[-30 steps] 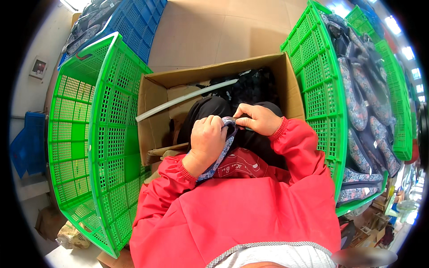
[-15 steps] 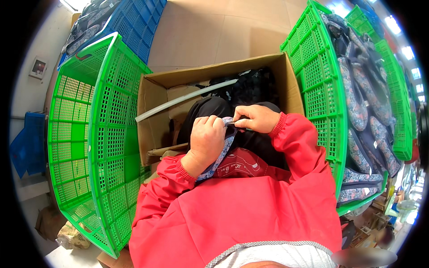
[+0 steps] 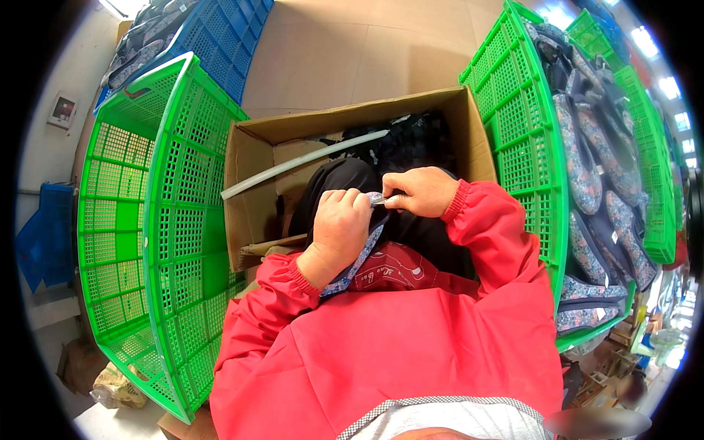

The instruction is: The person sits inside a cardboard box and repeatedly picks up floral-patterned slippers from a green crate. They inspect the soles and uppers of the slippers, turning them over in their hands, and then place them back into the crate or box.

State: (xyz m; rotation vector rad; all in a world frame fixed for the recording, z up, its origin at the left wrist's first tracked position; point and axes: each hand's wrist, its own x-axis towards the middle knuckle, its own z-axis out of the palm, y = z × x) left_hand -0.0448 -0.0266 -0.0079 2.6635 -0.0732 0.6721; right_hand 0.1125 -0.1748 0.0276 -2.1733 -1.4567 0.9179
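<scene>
My left hand (image 3: 342, 224) is closed around a floral blue-grey cloth piece (image 3: 372, 240) with a dark lining, held over my lap. Part of the cloth hangs below that hand toward my red apron. At its upper edge, my right hand (image 3: 422, 192) is closed in a pinch, its fingertips close to the left ones. A small, thin, greyish thing shows at the right fingertips; its kind is too small to tell. Under both hands, an open cardboard box (image 3: 352, 110) holds black scraps (image 3: 414, 143) and a long white strip (image 3: 304, 163) lying aslant.
A green plastic crate (image 3: 191, 220) stands on the left, with a blue crate (image 3: 224, 44) behind it. At the right, another green crate (image 3: 524, 139) is filled with several floral padded cloth pieces (image 3: 587, 161). Tan flooring (image 3: 315, 51) lies beyond the box.
My right hand has shifted slightly, with its fingers turned a little at the cloth's edge. My left hand keeps its hold in nearly the same place.
</scene>
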